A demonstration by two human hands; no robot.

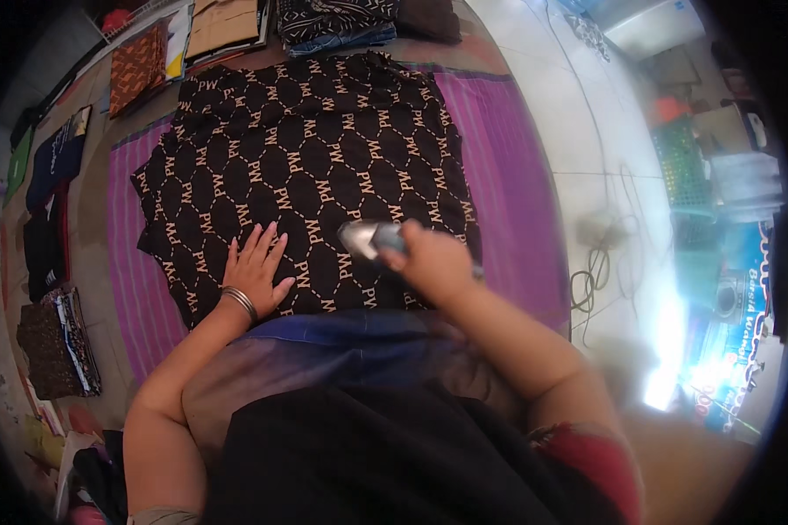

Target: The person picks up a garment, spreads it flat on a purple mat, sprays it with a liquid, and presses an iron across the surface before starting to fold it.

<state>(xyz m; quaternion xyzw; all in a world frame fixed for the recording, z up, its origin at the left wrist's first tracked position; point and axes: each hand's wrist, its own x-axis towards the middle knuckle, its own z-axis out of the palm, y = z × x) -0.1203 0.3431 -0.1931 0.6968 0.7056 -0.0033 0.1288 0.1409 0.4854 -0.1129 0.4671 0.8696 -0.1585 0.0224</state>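
A black garment with a tan letter-and-chain pattern (308, 164) lies spread over a purple striped cloth (522, 190). My left hand (256, 269) rests flat on the garment's near left part, fingers apart, with metal bangles at the wrist. My right hand (430, 259) grips the handle of a clothes iron (368, 239), its pointed front towards the left. The iron is blurred and is over the garment's near right part; whether its soleplate touches the fabric cannot be told. My forearm and hand hide the iron's rear.
Folded clothes (341, 20) are stacked beyond the garment. More folded piles (59, 348) line the left side, with an orange patterned one (138, 69) at the upper left. A cable (591, 282) lies looped on the tiled floor at right, near a green basket (683, 164).
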